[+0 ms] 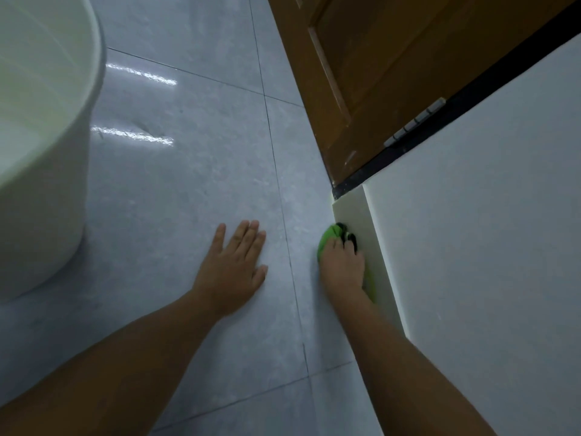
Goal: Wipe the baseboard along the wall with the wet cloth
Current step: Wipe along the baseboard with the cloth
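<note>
While both forearms reach forward from the bottom edge, the scene reads left to right as follows.

Bucket: a large white bucket [47, 146] stands on the floor at the far left, well apart from both hands.

Floor: glossy grey tiles [188, 184] with thin dark grout lines; one line runs between the two hands.

Left hand: the left hand [234, 265] lies palm down on the tile, fingers straight and close together, thumb set out to the side. It grips nothing and touches only the floor.

Right hand: the right hand [342, 265] is curled over a cloth, fingers bent around it and pushing it against the baseboard.

Cloth: a bunched green cloth [327, 240] with a dark patch near the fingertips; it shows above the hand and again as a strip below the wrist.

Baseboard: the cream baseboard [352, 212] runs along the foot of the white wall [487, 247]; its long axis goes from the lower right up towards the door, and its end sits just beyond the cloth.

Door: a brown wooden door [361, 73] stands past the baseboard's end, with a metal hinge [415, 122] on its dark frame.
</note>
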`<state>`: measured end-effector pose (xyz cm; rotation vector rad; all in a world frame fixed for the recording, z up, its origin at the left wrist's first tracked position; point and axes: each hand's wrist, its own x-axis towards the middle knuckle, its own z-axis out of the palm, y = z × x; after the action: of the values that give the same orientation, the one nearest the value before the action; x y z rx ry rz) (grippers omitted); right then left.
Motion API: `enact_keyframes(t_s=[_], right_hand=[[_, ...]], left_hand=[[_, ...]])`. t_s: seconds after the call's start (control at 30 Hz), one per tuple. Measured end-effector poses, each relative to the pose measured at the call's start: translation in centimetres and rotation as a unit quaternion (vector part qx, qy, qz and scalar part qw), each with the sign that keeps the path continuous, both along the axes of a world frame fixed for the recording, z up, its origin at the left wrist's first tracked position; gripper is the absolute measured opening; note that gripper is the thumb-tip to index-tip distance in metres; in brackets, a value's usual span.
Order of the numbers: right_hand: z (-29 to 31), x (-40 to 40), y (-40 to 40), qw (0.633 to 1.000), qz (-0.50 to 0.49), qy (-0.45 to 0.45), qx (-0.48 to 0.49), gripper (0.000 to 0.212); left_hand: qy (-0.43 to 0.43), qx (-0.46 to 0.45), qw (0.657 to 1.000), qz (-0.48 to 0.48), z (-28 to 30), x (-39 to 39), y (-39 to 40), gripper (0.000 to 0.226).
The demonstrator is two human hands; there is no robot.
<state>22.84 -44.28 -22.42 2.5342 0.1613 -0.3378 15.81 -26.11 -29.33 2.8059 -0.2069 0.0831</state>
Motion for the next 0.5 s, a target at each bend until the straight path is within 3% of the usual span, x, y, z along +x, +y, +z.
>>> enact_keyframes(t_s=[0.17,0.33,0.4,0.5], right_hand=[[-0.8,4.9,2.3,0.999,-0.011,-0.022,0.03,0.044],[0.1,-3.4,-1.5,0.999,-0.015,-0.02,0.038,0.056],[0.6,-7.8,-3.6,0.999,-0.026,0.026,0.039,0.062],[2.3,-9.3,-3.9,0.997,-0.025,0.076,0.0,0.052]], left_hand=[[-0.001,-0.005,1.0,-0.005,0.1,0.0,0.3,0.068],[0.02,0.006,1.0,-0.005,0.4,-0.1,0.4,0.069],[0.03,0.004,1.0,-0.008,0.6,-0.2,0.4,0.069],[0.032,0.005,0.999,-0.009,0.7,-0.2,0.4,0.069]])
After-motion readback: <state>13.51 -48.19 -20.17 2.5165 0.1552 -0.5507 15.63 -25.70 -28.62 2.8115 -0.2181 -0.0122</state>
